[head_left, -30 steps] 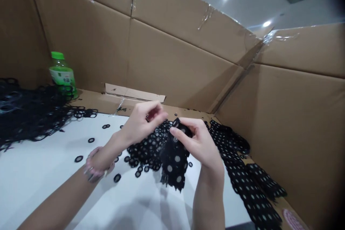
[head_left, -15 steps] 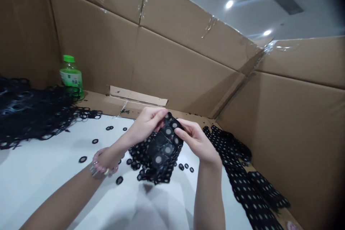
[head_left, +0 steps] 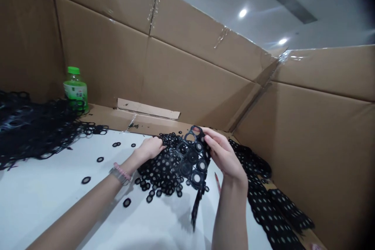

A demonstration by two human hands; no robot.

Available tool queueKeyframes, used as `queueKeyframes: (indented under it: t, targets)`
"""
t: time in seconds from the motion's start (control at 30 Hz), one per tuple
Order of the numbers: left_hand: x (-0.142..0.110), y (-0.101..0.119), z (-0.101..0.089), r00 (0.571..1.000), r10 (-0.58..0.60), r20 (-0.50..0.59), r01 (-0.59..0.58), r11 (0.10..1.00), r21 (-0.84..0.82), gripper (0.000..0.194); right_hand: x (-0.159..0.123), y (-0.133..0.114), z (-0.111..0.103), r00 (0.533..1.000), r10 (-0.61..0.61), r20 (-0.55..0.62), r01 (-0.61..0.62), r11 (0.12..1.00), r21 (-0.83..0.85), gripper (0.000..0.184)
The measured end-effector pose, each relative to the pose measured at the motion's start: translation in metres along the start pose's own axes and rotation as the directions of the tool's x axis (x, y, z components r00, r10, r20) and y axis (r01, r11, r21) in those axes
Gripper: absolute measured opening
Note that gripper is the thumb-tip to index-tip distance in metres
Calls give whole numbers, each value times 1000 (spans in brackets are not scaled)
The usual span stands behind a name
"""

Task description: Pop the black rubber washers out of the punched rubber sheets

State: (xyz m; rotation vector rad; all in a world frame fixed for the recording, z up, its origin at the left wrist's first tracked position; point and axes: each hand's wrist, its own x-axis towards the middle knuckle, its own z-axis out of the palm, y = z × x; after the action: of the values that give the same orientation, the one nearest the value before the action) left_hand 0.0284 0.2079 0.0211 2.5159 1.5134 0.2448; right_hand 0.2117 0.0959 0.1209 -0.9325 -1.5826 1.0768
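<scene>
In my right hand [head_left: 221, 150] I hold up a black sheet of joined rings [head_left: 191, 158], pinched at its upper right edge. Some rings show pale grey centres, and those near the top are open holes. A narrow dark strip dangles from its lower end. My left hand [head_left: 150, 147] is apart from the sheet, fingers curled in at the left of a pile of loose black rings [head_left: 159, 174]; what they pinch, if anything, is hidden. The pile spreads over the white table [head_left: 96, 211] behind and beneath the sheet.
Several black ring sheets [head_left: 272, 211] lie along the right side. At left is a heap of black holed scraps [head_left: 26, 129] beside a green bottle [head_left: 75, 90]. Cardboard walls [head_left: 187, 74] enclose the table. A red pen-like stick [head_left: 217, 183] lies by my right forearm.
My left hand has let go of the sheet and moved left and down to the pile. The sheet, now in my right hand alone, has swung open and shows empty holes at its top.
</scene>
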Motion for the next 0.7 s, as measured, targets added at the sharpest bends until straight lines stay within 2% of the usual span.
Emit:
queueKeyframes:
  t: [0.13, 0.2, 0.3, 0.43, 0.6, 0.7]
  targets:
    - [-3, 4, -9, 995, -60, -74, 63, 997, 42, 36, -1, 0, 3, 1000, 5, 31, -6, 999, 35, 37]
    - [-3, 3, -15, 992, -65, -112, 70, 997, 43, 39, 0, 0, 5, 999, -22, 34, 22, 1000, 2, 36]
    - [-3, 2, -17, 992, -48, -117, 52, 998, 35, 31, 2, -1, 7, 998, -58, 36, 60, 995, -84, 30]
    - [-2, 3, -10, 994, 3, -107, -2, 1000, 2, 25, 2, -6, 10, 999, -46, -5, 44, 981, -187, 25]
    - [-3, 4, -6, 990, 38, -138, -48, 996, -70, 27, 3, -6, 16, 995, -44, -89, 38, 996, -77, 30]
    - [-1, 1, -4, 982, 51, -179, -73, 991, -116, 17, 4, -4, 19, 983, -80, -163, 74, 996, -44, 29]
